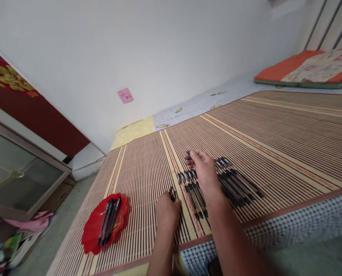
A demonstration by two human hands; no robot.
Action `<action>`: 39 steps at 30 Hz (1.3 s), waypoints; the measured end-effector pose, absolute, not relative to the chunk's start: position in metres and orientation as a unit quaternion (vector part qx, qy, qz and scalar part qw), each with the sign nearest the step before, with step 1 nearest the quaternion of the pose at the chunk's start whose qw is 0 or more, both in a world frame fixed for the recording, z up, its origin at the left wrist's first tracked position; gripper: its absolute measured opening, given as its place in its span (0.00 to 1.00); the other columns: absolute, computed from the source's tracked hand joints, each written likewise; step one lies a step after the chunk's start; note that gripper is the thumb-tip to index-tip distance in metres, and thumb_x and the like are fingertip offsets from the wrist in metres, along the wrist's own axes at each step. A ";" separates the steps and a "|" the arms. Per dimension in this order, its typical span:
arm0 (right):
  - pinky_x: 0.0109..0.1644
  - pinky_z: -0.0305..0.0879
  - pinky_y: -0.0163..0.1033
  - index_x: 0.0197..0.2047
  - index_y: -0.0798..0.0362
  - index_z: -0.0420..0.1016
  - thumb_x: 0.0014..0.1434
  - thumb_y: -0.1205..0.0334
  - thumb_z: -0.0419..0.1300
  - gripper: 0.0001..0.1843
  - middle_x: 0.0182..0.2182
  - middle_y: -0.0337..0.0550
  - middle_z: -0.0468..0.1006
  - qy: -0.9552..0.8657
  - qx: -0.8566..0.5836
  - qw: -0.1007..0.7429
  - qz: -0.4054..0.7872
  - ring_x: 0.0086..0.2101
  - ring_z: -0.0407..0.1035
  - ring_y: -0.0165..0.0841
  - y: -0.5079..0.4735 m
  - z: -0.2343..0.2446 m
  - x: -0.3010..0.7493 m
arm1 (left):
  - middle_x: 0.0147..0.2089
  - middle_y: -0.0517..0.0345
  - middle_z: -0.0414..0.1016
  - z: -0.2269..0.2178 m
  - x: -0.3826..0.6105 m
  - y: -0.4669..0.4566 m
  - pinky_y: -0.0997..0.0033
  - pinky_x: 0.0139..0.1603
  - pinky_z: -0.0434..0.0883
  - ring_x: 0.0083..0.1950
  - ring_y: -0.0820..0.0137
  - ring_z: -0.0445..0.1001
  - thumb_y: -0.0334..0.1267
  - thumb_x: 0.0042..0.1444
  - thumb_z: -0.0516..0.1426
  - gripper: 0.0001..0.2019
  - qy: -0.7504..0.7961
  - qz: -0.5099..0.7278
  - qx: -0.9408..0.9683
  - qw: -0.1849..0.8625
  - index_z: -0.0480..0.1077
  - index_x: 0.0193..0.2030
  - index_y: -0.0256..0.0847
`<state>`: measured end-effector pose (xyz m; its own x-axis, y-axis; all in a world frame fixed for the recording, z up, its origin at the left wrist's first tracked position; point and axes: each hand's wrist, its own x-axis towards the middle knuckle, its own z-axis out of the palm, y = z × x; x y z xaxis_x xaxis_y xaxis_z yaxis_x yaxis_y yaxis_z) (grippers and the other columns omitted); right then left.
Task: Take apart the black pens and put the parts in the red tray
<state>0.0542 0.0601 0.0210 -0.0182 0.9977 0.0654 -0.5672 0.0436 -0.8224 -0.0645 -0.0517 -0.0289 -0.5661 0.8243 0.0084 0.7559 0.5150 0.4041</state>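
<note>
My left hand (pixel 167 211) is closed around a black pen (pixel 172 193), whose upper end sticks out past the fingers above the mat. Just above the row of pens, my right hand (pixel 202 166) has its fingers pinched together; a small dark piece shows at the fingertips, too blurred to name. Between my hands, several dark pens (pixel 193 199) lie side by side, their caps (pixel 185 176) lined up at the upper ends. To the right, more pens (pixel 240 188) lie in a slanted row with caps (pixel 223 162) above them, partly hidden by my right forearm.
On the left, a scalloped red plate (pixel 90 234) bears several dark pens (pixel 110 220). Everything lies on a striped bamboo mat (pixel 142 172) over a bed. Folded orange bedding (pixel 297 67) rests at the far right, by the white wall (pixel 165 50). A glass-fronted cabinet (pixel 21 172) stands left.
</note>
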 end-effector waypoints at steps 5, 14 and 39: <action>0.26 0.62 0.33 0.32 0.55 0.75 0.51 0.52 0.64 0.14 0.25 0.38 0.76 -0.366 -0.314 0.621 0.617 0.23 0.68 0.27 0.058 0.019 0.049 | 0.21 0.57 0.68 -0.030 -0.088 -0.062 0.71 0.26 0.56 0.24 0.68 0.67 0.37 0.47 0.60 0.08 0.819 0.362 0.410 0.173 0.67 0.22 0.40; 0.26 0.63 0.35 0.35 0.55 0.78 0.54 0.56 0.60 0.12 0.26 0.42 0.78 -0.550 -0.362 0.506 0.557 0.24 0.70 0.31 0.054 0.005 0.040 | 0.20 0.60 0.69 -0.023 -0.120 -0.076 0.74 0.24 0.61 0.22 0.73 0.64 0.48 0.39 0.65 0.16 0.720 0.566 0.330 0.231 0.70 0.23 0.38; 0.43 0.64 0.38 0.42 0.55 0.75 0.56 0.73 0.55 0.12 0.38 0.48 0.79 -0.804 -0.393 0.260 0.363 0.39 0.73 0.35 0.023 -0.023 -0.013 | 0.24 0.64 0.71 -0.024 -0.135 -0.087 0.82 0.20 0.54 0.20 0.83 0.58 0.41 0.41 0.70 0.18 0.514 0.684 0.245 0.456 0.73 0.36 0.36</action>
<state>-0.0128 0.0230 -0.0235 -0.5563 0.8202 0.1334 0.4426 0.4284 -0.7878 -0.1352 -0.0869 -0.0240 -0.4640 0.8757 -0.1333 -0.3721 -0.0562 0.9265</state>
